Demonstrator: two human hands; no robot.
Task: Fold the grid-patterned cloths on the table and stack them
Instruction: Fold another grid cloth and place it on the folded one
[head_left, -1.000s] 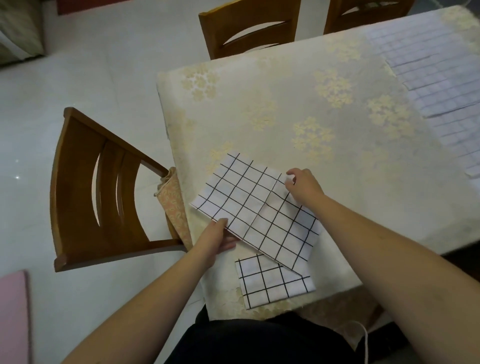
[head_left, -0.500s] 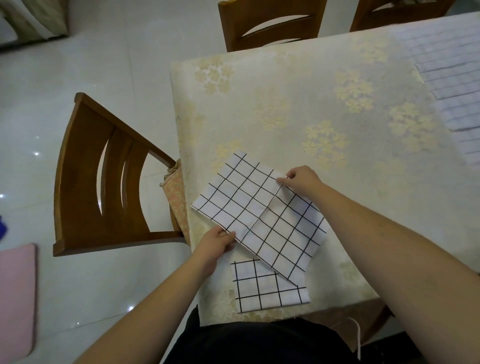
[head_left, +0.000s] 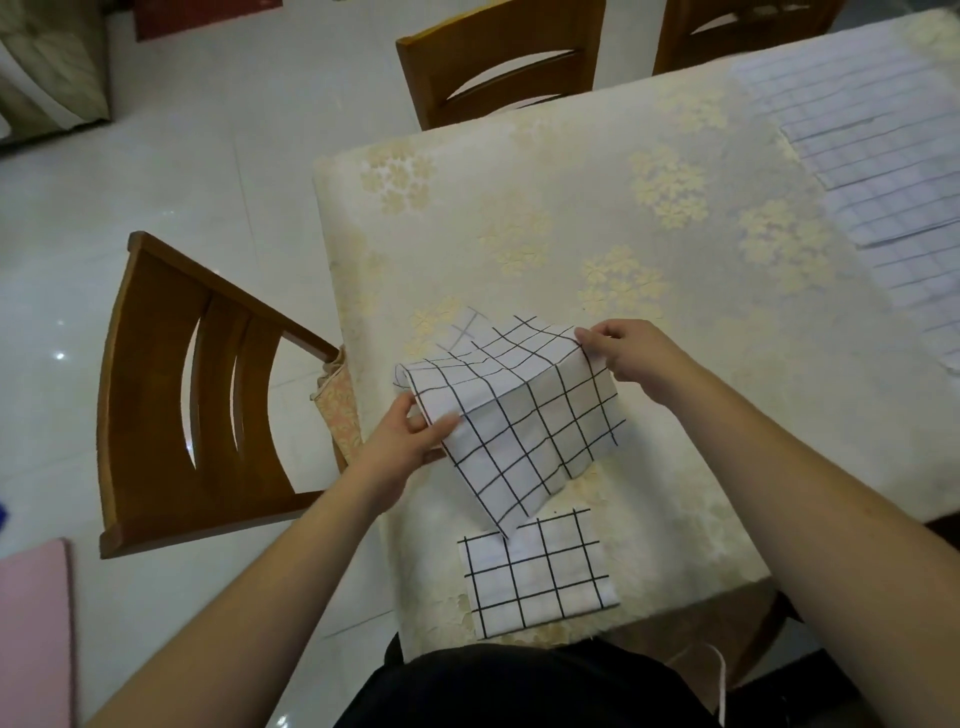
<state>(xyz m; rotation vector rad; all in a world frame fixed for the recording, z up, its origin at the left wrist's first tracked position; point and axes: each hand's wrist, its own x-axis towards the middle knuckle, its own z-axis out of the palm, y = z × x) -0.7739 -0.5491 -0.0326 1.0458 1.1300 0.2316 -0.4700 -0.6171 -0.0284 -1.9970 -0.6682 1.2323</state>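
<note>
Head view: both hands lift a white, black-grid cloth (head_left: 524, 415) just above the worktop (head_left: 597, 208); left hand (head_left: 410, 441) pinches its left edge, right hand (head_left: 628, 358) pinches the far right corner; cloth sags between, lower corner overlapping a folded grid cloth (head_left: 540, 571) near the worktop's front edge; more pale grid cloths (head_left: 883, 156) far right; wooden chair (head_left: 197, 395) at left.

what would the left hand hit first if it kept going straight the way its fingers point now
The left hand points up and right, already pinching the white black-grid cloth. Going on, it would push further into that cloth's draped fold, probably before reaching the floral cream tablecloth; depth is unclear.
</note>
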